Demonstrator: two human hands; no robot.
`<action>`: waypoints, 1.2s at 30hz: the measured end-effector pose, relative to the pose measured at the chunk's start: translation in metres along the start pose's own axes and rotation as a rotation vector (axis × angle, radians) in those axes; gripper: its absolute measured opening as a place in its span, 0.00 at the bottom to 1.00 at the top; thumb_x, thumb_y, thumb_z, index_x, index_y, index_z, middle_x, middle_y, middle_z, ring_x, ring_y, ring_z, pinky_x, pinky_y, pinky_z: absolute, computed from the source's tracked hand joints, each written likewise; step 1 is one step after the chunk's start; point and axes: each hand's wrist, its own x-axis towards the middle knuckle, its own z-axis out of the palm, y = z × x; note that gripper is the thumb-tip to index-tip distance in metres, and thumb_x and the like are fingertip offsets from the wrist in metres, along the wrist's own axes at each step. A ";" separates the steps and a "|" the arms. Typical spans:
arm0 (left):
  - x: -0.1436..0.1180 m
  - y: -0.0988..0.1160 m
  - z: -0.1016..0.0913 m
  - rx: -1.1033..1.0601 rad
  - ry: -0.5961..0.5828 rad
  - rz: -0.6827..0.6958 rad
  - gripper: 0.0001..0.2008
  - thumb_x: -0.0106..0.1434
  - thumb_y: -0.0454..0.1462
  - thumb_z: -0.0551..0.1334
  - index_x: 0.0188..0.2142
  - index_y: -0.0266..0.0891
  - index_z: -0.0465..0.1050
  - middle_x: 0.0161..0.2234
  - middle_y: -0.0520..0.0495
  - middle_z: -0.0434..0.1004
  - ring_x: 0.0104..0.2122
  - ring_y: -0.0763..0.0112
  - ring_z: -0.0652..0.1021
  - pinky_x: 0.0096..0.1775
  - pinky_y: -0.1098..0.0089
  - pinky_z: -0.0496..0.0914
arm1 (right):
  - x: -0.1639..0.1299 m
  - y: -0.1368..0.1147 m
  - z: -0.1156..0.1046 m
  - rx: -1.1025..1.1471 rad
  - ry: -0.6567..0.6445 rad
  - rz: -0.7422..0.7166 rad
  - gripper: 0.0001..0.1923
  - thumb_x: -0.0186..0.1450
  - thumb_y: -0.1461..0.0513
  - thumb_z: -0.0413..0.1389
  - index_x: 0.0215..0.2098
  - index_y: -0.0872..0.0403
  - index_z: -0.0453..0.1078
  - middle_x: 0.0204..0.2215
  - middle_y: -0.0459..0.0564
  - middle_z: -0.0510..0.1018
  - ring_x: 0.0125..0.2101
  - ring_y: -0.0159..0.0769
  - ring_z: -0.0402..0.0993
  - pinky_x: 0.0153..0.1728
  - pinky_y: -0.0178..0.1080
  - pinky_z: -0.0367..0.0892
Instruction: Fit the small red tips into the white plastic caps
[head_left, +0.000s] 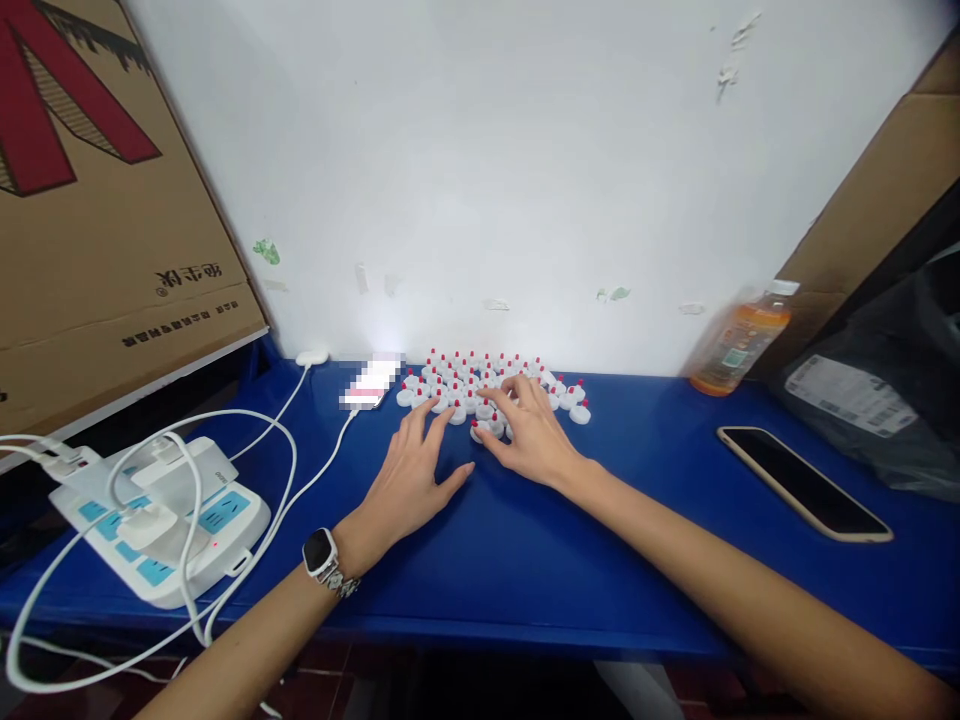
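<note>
The right hand (534, 432) was bent over the near side of a crowd of small white caps (444, 378) with red tips, its thumb and forefinger curled toward the closest ones; whether it pinched one I could not tell, since the fingers hid part of that spot. The left hand (409, 475) was wide and held nothing, the thumb well apart from the fingers, the fingertips at the near left edge of the same caps. On the left wrist sat a watch (319, 552) with a white case and a metal band. The caps stood close together, most with the red tips up, on the blue table (630, 460), near its back edge and before a white wall (525, 180) marked with scraps of torn tape. Just left of the caps lay a small device (371, 382), its face blurred out, with a white cable (330, 457) plugged into its near end. Farther left, a white power strip (244, 535) with blue sockets carried several plugs and looping cords, and behind it leaned a large brown box (112, 220) with red and black print. To the right, a phone (806, 483) with a dark screen lay flat; behind it stood a bottle (739, 345) of orange drink with a white lid, near a dark plastic bag (930, 370) bearing a white label.
</note>
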 end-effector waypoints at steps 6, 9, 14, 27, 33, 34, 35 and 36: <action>0.033 -0.004 0.017 0.140 -0.064 0.102 0.39 0.67 0.52 0.59 0.71 0.47 0.45 0.73 0.36 0.39 0.71 0.41 0.43 0.64 0.35 0.45 | -0.008 0.014 0.010 -0.207 -0.044 0.134 0.38 0.67 0.43 0.51 0.71 0.45 0.51 0.72 0.60 0.42 0.70 0.64 0.29 0.61 0.69 0.45; 0.046 -0.006 0.026 0.145 -0.098 0.120 0.39 0.68 0.53 0.57 0.72 0.48 0.43 0.73 0.37 0.38 0.71 0.40 0.41 0.64 0.33 0.42 | -0.005 0.020 0.018 -0.182 -0.112 0.177 0.37 0.69 0.42 0.46 0.72 0.42 0.47 0.73 0.58 0.38 0.71 0.64 0.25 0.61 0.72 0.42; 0.046 -0.007 0.025 0.143 -0.065 0.155 0.27 0.72 0.46 0.52 0.68 0.48 0.54 0.70 0.38 0.51 0.70 0.47 0.50 0.65 0.37 0.46 | 0.002 0.023 0.021 -0.104 -0.176 0.190 0.35 0.71 0.43 0.43 0.73 0.42 0.46 0.73 0.57 0.38 0.72 0.59 0.29 0.63 0.68 0.43; 0.061 -0.004 0.016 -0.034 0.016 0.171 0.08 0.71 0.39 0.56 0.39 0.42 0.73 0.39 0.47 0.76 0.43 0.61 0.74 0.49 0.59 0.67 | -0.024 0.030 0.009 -0.089 -0.178 0.146 0.32 0.71 0.49 0.50 0.71 0.46 0.52 0.73 0.57 0.43 0.72 0.56 0.32 0.64 0.64 0.46; 0.054 -0.001 0.017 -0.049 0.142 0.088 0.11 0.69 0.43 0.59 0.45 0.40 0.72 0.43 0.44 0.74 0.46 0.60 0.74 0.49 0.59 0.68 | -0.020 0.030 0.006 -0.059 -0.080 0.153 0.23 0.72 0.51 0.47 0.62 0.47 0.66 0.69 0.56 0.54 0.70 0.53 0.39 0.63 0.61 0.48; 0.054 0.000 0.017 -0.040 0.143 0.069 0.11 0.69 0.44 0.59 0.45 0.40 0.72 0.42 0.45 0.74 0.44 0.60 0.74 0.48 0.60 0.69 | -0.018 0.030 0.004 -0.052 -0.051 0.159 0.21 0.72 0.52 0.47 0.59 0.47 0.68 0.68 0.56 0.57 0.69 0.52 0.44 0.62 0.59 0.50; 0.054 -0.001 0.018 -0.039 0.126 0.060 0.11 0.69 0.44 0.59 0.43 0.40 0.73 0.40 0.45 0.75 0.42 0.61 0.74 0.46 0.60 0.69 | -0.014 0.031 0.003 -0.051 -0.020 0.166 0.20 0.72 0.52 0.47 0.57 0.48 0.70 0.65 0.57 0.61 0.67 0.51 0.49 0.61 0.57 0.52; 0.055 -0.001 0.019 -0.046 0.102 0.056 0.10 0.69 0.43 0.58 0.41 0.40 0.74 0.37 0.46 0.75 0.39 0.62 0.75 0.44 0.61 0.69 | -0.010 0.032 0.002 -0.056 0.007 0.176 0.19 0.72 0.53 0.47 0.55 0.48 0.72 0.61 0.57 0.65 0.64 0.50 0.54 0.59 0.55 0.54</action>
